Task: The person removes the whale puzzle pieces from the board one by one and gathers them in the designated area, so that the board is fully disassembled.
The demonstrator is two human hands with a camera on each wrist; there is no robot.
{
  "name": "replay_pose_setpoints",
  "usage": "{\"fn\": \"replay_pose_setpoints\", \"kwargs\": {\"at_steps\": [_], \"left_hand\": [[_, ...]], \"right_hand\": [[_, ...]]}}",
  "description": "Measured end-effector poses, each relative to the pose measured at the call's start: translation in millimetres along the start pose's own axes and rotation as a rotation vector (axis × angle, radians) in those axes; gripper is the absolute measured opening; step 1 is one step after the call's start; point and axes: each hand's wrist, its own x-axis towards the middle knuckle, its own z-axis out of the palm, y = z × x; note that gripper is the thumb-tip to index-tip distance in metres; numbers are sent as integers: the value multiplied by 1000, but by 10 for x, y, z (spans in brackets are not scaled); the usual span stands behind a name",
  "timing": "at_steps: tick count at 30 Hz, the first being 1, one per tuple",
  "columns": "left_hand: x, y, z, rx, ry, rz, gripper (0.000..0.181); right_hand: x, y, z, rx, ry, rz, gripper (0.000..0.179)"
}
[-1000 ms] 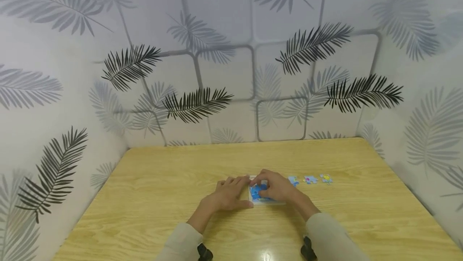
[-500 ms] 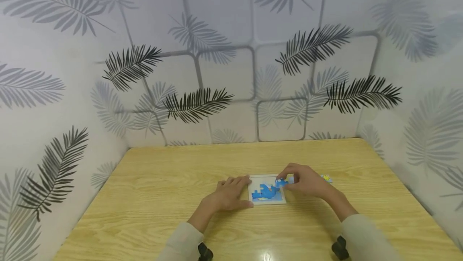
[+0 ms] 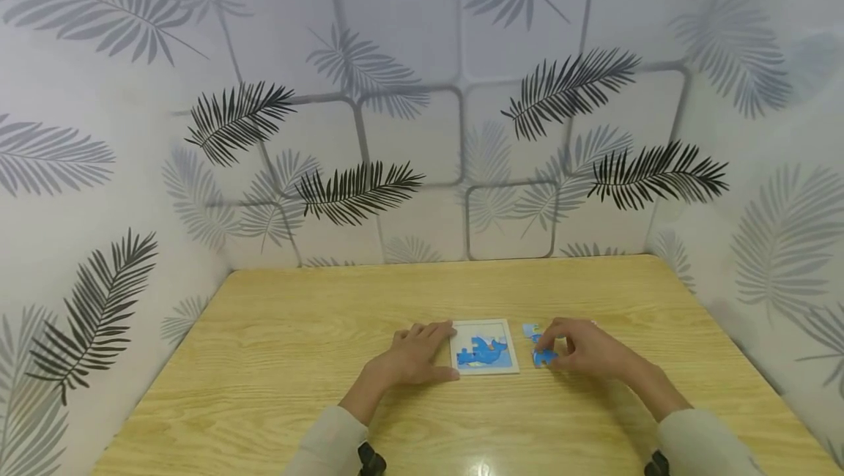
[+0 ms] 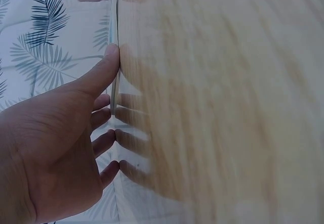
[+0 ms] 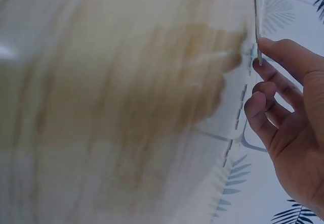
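Observation:
A small square puzzle tray [image 3: 484,371] with a white rim lies flat on the table, partly filled with a blue picture [image 3: 489,351]. My left hand [image 3: 417,356] rests at its left side, fingers spread, with fingertips and thumb along the rim. In the left wrist view the thumb of the left hand [image 4: 55,133] lies right at the thin edge of the tray [image 4: 115,85]. Right of the tray, my right hand [image 3: 589,348] pinches a blue puzzle piece [image 3: 542,358] close over the table. The right wrist view shows the right hand [image 5: 298,118] with thumb and index finger together at its end.
Behind the right hand's fingers a light-blue puzzle piece [image 3: 530,330] lies on the table; others farther right are mostly hidden by this hand. The wood-grain table [image 3: 316,315] meets a leaf-patterned backdrop [image 3: 422,227] at the back.
My right hand has taken the blue puzzle piece out of the tray and moved right and toward me with it. The tray's upper part shows bare. My left hand has stayed in place.

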Motion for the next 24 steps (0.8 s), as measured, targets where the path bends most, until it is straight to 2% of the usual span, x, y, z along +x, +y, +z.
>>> {"fn": "replay_pose_setpoints", "kwargs": {"at_steps": [7, 15, 19, 24], "left_hand": [[-19, 16, -32, -17, -10, 8, 80], [-102, 113, -148, -10, -21, 15, 79], [-67, 72, -95, -21, -19, 6, 80], [-5, -8, -11, -21, 0, 4, 80]], "right_hand": [[21, -12, 80, -9, -17, 0, 24], [30, -106, 32, 42, -21, 19, 27], [64, -100, 22, 43, 25, 51, 27], [156, -113, 64, 33, 76, 27, 26]]}}
